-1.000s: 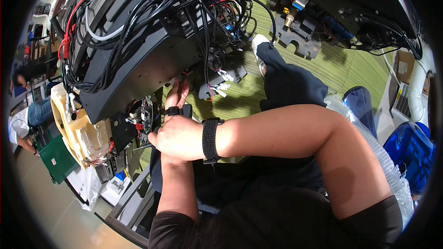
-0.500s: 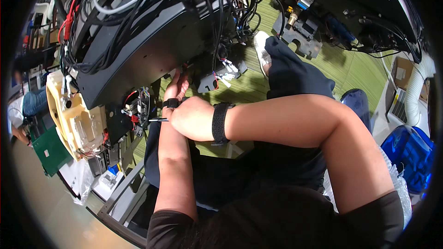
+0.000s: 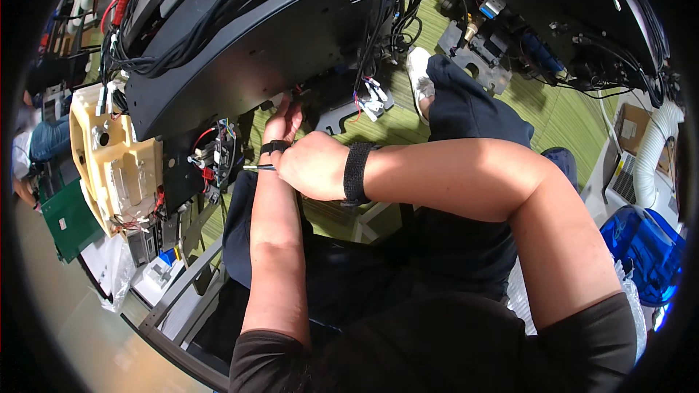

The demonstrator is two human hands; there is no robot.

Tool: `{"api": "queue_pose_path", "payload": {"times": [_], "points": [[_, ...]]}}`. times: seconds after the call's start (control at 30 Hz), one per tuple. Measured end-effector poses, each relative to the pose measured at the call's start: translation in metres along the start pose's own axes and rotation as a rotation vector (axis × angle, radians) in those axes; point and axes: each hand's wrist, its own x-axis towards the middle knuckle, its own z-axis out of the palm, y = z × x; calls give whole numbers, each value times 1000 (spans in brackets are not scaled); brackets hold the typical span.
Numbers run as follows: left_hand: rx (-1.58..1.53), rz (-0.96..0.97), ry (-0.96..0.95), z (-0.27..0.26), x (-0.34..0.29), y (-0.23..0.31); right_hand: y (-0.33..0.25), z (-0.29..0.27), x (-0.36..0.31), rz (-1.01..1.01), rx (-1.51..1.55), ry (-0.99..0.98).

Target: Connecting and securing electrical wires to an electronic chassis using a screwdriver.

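Note:
Under the lower edge of a large black curved panel [image 3: 240,80], my left hand [image 3: 284,122] reaches up with its fingers stretched out. Its fingertips meet the panel's edge and are partly hidden there; I see nothing held in them. My right hand [image 3: 313,165] is closed and crosses over the left wrist, which wears a black strap [image 3: 274,147]. From the right fist a thin dark tool with a pale tip [image 3: 260,167] sticks out to the left; its exact kind is unclear. White connectors on wires [image 3: 374,97] hang to the right of the left hand.
Bundles of black cables [image 3: 200,33] drape over the panel. At left stand a cream plastic housing [image 3: 102,142] and a wired assembly [image 3: 215,151]. A second black machine [image 3: 553,0] is at upper right. A blue translucent bin [image 3: 641,251] and white hose [image 3: 655,138] lie right. Another person's jeans [image 3: 51,140] show far left.
The view has shifted slightly, so the panel and cables sit a little farther right. My right fist remains over the left wrist, and the thin tool in it lies slightly higher in the picture.

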Motion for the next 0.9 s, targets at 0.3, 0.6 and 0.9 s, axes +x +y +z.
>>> {"api": "queue_pose_path", "payload": {"times": [0.3,0.6,0.9], "points": [[-16,-5,-42,-1,1,-1,1,-3,-2,-6,28,8],[-41,-24,-31,-5,0,-3,-3,-6,-3,10,7,-41],[-58,-5,-69,-9,9,-7,0,-3,-6,-21,19,-69]]}}
